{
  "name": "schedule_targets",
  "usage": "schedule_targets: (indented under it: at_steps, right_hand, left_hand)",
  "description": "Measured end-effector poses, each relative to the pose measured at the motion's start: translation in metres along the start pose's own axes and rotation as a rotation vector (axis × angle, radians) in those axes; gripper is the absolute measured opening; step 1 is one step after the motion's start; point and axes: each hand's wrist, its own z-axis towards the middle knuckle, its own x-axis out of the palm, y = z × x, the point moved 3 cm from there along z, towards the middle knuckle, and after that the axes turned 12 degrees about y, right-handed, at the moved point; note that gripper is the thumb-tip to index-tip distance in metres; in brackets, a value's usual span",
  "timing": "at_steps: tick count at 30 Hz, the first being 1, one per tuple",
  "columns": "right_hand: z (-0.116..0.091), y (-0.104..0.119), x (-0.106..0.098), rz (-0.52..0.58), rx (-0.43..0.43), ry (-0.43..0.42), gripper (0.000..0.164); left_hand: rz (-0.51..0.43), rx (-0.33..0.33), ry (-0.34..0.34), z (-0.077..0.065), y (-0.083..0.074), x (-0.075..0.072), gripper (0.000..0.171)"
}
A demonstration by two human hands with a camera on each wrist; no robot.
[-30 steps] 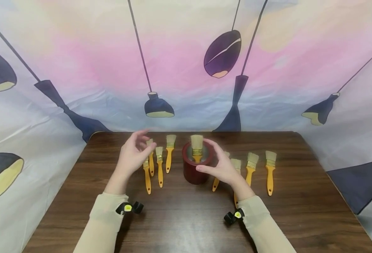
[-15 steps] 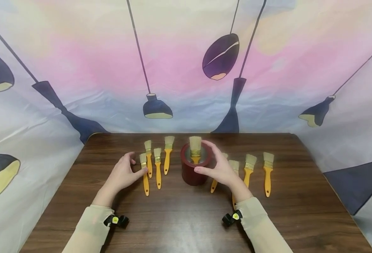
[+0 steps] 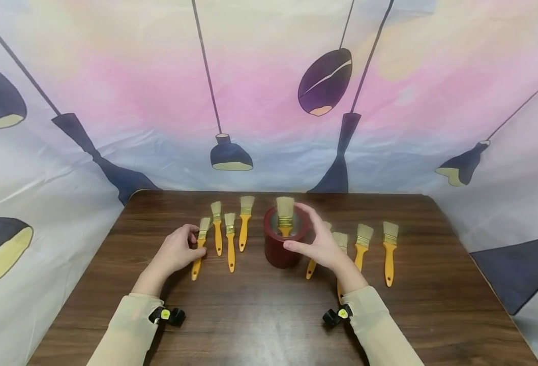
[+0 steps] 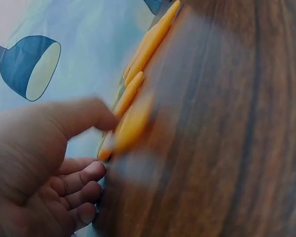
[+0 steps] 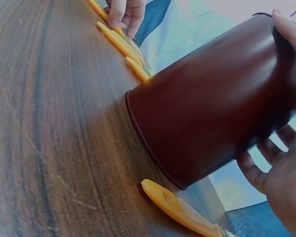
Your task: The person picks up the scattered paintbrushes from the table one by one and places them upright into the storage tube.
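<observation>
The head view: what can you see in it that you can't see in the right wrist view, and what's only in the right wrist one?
Only the head view shows the bristles-up brush inside the dark red pot, and the sleeves.

Only the right wrist view clearly shows several fingertips of the right hand, spread beside the pot; the head view hides most of them.

Both show the pot, both hands, the left hand pinching a yellow-handled brush, and the brown table.
</observation>
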Motion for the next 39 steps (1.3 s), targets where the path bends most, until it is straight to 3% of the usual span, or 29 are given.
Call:
schedule_targets:
  at_steps: [6, 14, 19, 24, 28, 31, 39]
  right_hand:
    - [-0.002, 0.0, -0.001, 0.011, -0.001, -0.002, 0.096]
    - [-0.002, 0.0, -0.002, 0.015, -0.007, -0.01, 0.096]
    - [-0.002, -0.001, 0.003, 0.016, -0.004, 0.009, 0.096]
    - [-0.001, -0.002, 0.004, 0.009, -0.014, -0.005, 0.095]
    - [0.0, -0.001, 0.003, -0.007, -0.014, -0.001, 0.095]
    - [0.0, -0.001, 0.003, -0.017, -0.005, 0.0, 0.095]
    - [0.0, 0.001, 0.001, -0.014, 0.014, -0.004, 0.096]
  left_hand:
    - [-0.011, -0.064, -0.011, -0.001, -0.001, -0.006, 0.044]
    - [-0.028, -0.058, -0.054, 0.0, 0.004, -0.009, 0.031]
    - [-0.097, -0.086, -0.145, -0.008, 0.007, -0.015, 0.031]
    - [-0.17, -0.046, -0.309, -0.01, 0.002, -0.022, 0.034]
    - [-0.255, -0.012, -0.479, -0.011, -0.004, -0.026, 0.034]
    - [-0.35, 0.025, -0.553, -0.011, -0.011, -0.028, 0.032]
    - [-0.727, 0.201, -0.532, -0.009, -0.047, -0.035, 0.043]
